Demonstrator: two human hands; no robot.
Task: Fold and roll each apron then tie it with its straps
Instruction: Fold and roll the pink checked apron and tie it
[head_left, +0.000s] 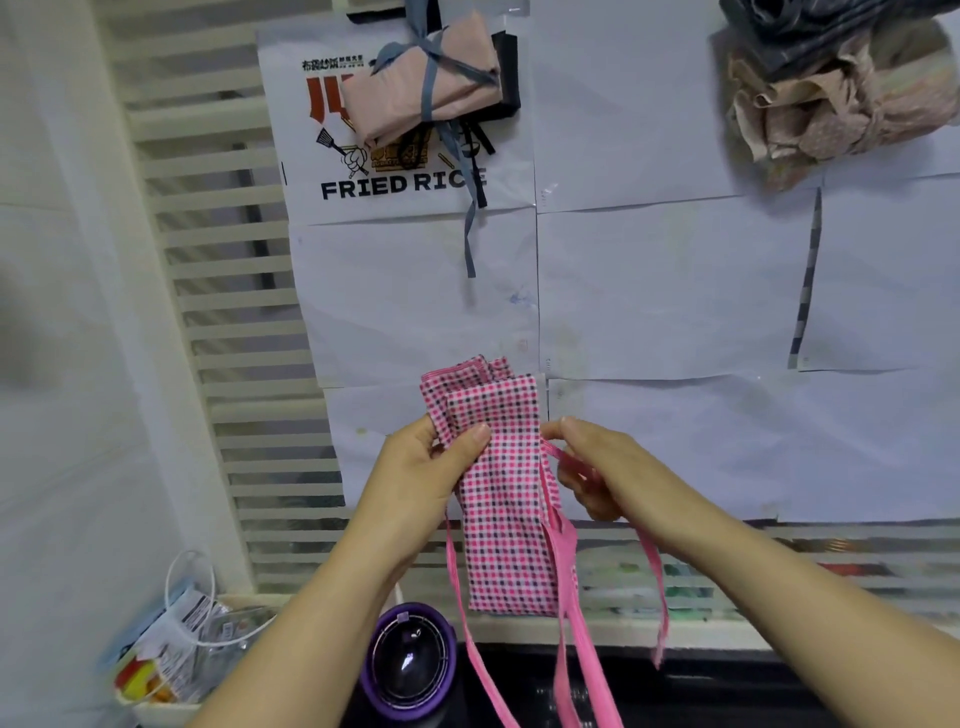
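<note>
**Q:** Head view, item one?
**A:** Checked apron (501, 493), pink with dark squares, folded into a long narrow strip. It is held up in both hands over the near edge of the surface (675, 291), which is covered in white paper sheets.

**Q:** Straps?
**A:** Pink straps (566, 623), several, hanging loose below the strip on both sides.

**Q:** Hands?
**A:** Left hand (421, 467): grips the strip's left edge near the top, thumb across the front and the rest behind the cloth. Right hand (608, 467): just beside the strip's right edge, fingers (576, 486) curled closed round one pink strap.

**Q:** Other aprons?
**A:** Rolled pink bundle (421, 85), tied with blue-grey straps, at the far left of the surface, resting on a printed sheet (400, 187) reading "FRIED RICE". Crumpled pile (826, 104) of beige and dark fabrics at the far right corner.

**Q:** Sundries?
**A:** White slatted rail (234, 312) along the left. Round purple-rimmed object (408, 660) below the hands. White bag with looped handle (176, 660) at lower left; contents cannot be made out.
</note>
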